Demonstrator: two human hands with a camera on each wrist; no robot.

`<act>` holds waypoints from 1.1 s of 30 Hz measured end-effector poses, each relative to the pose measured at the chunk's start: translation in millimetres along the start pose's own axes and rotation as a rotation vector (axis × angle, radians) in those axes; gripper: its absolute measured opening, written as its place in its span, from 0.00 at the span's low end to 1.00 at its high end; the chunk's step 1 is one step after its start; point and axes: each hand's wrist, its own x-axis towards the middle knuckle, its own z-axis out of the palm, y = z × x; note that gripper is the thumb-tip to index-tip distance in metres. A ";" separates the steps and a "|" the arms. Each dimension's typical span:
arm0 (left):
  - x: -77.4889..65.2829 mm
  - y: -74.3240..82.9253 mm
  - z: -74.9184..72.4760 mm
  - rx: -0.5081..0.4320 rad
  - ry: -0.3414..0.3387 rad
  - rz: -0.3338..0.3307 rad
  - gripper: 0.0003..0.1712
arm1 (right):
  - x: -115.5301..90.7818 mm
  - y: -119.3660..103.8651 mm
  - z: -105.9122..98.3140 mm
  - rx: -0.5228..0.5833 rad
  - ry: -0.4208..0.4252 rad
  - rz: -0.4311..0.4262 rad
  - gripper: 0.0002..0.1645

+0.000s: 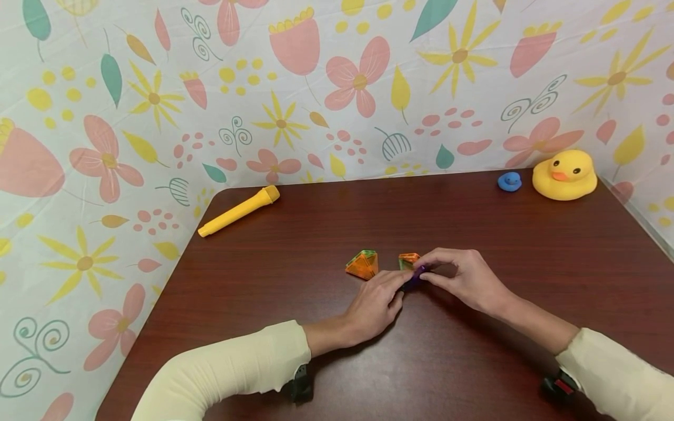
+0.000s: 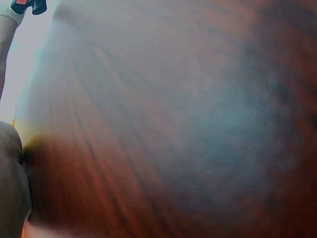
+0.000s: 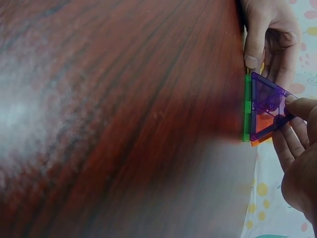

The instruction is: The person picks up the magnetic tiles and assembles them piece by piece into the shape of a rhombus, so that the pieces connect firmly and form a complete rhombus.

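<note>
Between thumb and fingers my right hand (image 1: 468, 282) pinches a see-through purple triangular magnetic tile (image 3: 270, 99), tilted up along a green tile (image 3: 247, 109). An orange tile (image 3: 264, 121) shows through behind the purple one. My left hand (image 1: 375, 305) holds the left end of this small build, thumb in front and fingers behind, in the right wrist view. Just left of the build stands an orange and green pyramid of magnetic tiles (image 1: 362, 265). Mostly bare table (image 2: 148, 124) fills the left wrist view, where the tiles are out of sight.
A yellow toy microphone (image 1: 239, 211) lies at the back left of the dark wooden table (image 1: 295, 234). At the back right sit a small blue duck (image 1: 509, 182) and a large yellow duck (image 1: 564, 176). A flower-patterned cloth (image 1: 210, 88) hangs behind the table.
</note>
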 end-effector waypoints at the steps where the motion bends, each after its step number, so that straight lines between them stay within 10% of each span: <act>1: 0.1 0.0 -0.1 -0.001 -0.002 -0.001 0.26 | -0.2 0.0 0.0 0.001 0.000 0.001 0.21; 33: 0.2 -2.1 1.6 -0.037 -0.013 -0.032 0.29 | -1.1 2.0 -0.1 0.038 0.043 0.048 0.21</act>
